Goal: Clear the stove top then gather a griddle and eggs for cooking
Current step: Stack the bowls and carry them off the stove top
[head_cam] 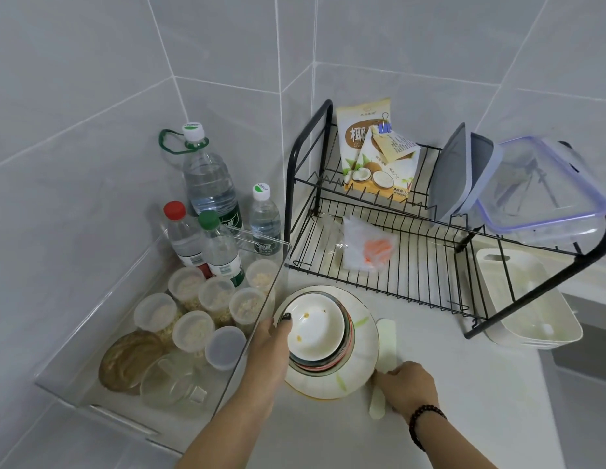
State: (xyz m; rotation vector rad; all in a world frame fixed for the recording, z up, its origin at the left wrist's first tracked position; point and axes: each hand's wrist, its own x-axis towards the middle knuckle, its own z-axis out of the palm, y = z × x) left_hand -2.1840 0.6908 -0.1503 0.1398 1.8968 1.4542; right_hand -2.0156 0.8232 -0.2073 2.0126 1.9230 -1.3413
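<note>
The stack of dirty bowls sits near the worktop's back-left corner, the left hand gripping its rim, the right hand curled at its edge. Best lower it flat and free both sets of fingers together; griddle and eggs aren't visible.

Your stack of bowls on a plate on the counter before you, bin of jars and bottles to its left, dish rack behind, bag and containers on its upper tier, your hands either side of the plate.

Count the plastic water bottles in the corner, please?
4: a tall white-capped bottle at the back, a small white-capped bottle beside it, a red-capped bottle and a green-capped bottle in front.
</note>
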